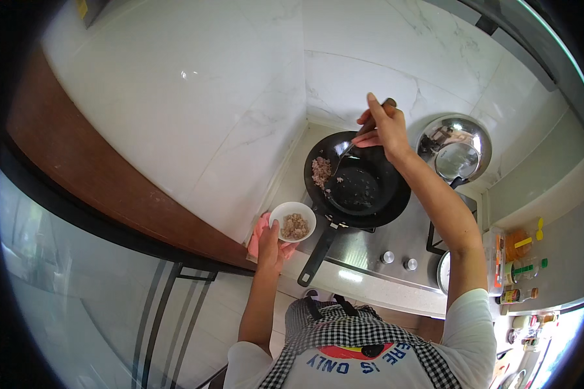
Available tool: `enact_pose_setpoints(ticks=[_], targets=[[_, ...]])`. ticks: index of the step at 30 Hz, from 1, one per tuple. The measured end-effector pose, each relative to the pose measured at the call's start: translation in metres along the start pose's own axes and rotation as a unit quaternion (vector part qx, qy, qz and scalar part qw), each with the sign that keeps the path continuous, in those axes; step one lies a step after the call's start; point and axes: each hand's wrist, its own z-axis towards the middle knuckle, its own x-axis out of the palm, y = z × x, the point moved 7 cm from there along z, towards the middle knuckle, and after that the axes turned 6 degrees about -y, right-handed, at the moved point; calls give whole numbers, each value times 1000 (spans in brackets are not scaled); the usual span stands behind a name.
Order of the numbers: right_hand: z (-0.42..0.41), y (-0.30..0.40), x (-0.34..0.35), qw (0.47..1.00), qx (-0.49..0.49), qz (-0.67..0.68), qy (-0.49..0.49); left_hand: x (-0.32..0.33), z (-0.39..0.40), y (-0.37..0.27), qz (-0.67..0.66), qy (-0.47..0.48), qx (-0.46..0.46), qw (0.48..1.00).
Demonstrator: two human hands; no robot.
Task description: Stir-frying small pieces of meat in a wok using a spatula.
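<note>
My left hand [271, 245] grips a small white bowl [275, 214] by its near rim, just left of the wok's handle. Pale cooked minced meat [295, 227] lies in the bowl. With my right hand [387, 127] I hold the dark handle of a metal spatula [341, 156], its blade down inside the black wok [392, 204]. More minced meat [320, 171] is heaped against the wok's left wall beside the blade, and a few crumbs lie near it. The wok sits on a steel gas hob [365, 248], and its long black handle [318, 255] points toward me.
A pink cloth [256, 238] lies under the bowl at the counter's left edge. A shiny steel lid [455, 146] leans at the wall behind the hob. Sauce bottles [525, 270] and a clear plastic box [494, 257] stand right. A tiled wall [253, 146] borders the left.
</note>
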Motion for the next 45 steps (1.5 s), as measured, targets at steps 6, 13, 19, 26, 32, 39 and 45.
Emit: enact_pose_setpoints(ticks=[6,13,19,26,32,39,45], targets=[[-11,-67,-123,985,-4,146,-95,7,-10,-9,-15,20,22,999],[-47,-206,-221,921,64,316,-220,13,-16,-16,-19,24,-5,1000],[-52,-249,-220,887,120,371,-249,19,-12,-18,10,29,-1,1000],[-67,-219,-200,880,88,359,-298,7,2,-7,-49,73,-32,996],[-73,-216,-200,876,70,365,-307,31,-7,-26,11,16,-2,1000],[-86,-210,-207,861,73,382,-329,48,7,-52,88,-12,69,994],[-114,-177,-235,858,40,387,-336,79,23,-54,169,-28,95,981]])
